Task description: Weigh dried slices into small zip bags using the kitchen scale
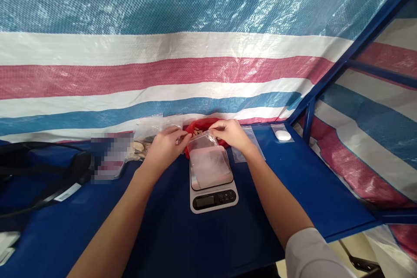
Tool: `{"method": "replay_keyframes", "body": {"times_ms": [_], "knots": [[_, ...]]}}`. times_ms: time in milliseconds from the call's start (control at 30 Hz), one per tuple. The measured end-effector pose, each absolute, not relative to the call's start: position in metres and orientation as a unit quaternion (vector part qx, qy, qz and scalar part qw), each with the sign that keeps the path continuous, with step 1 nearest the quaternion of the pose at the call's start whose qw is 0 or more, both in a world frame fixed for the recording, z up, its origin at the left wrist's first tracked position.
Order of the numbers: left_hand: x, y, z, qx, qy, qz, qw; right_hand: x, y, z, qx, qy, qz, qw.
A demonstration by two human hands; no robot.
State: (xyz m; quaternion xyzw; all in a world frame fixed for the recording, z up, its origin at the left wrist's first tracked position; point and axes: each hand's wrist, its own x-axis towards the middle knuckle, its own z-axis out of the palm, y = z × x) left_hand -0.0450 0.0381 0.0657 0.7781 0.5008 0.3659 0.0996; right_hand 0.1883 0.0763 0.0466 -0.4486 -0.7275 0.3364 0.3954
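Bag [208, 163], clear, rectangular, thin plastic: centre of frame, over white rectangular digital scale [215, 200], contact unclear | Left hand [167, 144]: fingertips pinched at upper-left corner | Right hand [232, 134]: fingertips pinched near upper-right corner | Handling: likely light, limp, slippery; grip top corners.

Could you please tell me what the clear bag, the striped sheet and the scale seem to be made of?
Clear bag: likely thin, glossy plastic film, as it is see-through and shows highlights.
Striped sheet: probably woven plastic; fine weave and shiny creases show.
Scale: perhaps plastic, judging by its smooth white casing.
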Motion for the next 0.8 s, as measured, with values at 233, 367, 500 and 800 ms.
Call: {"method": "replay_keyframes", "body": {"times_ms": [233, 367, 500, 800], "knots": [[-0.028, 0.036, 0.052, 0.707, 0.558, 0.335, 0.276, 0.187, 0.07, 0.055, -0.435, -0.655, 0.463, 0.41], [-0.03, 0.044, 0.046, 0.574, 0.561, 0.364, 0.473, 0.186, 0.067, 0.059, -0.389, -0.667, 0.51, 0.379], [-0.033, 0.047, 0.041, 0.507, 0.535, 0.371, 0.565, 0.187, 0.065, 0.059, -0.357, -0.691, 0.528, 0.341], [-0.03, 0.047, 0.036, 0.488, 0.508, 0.402, 0.585, 0.188, 0.066, 0.054, -0.356, -0.692, 0.537, 0.325]]}}
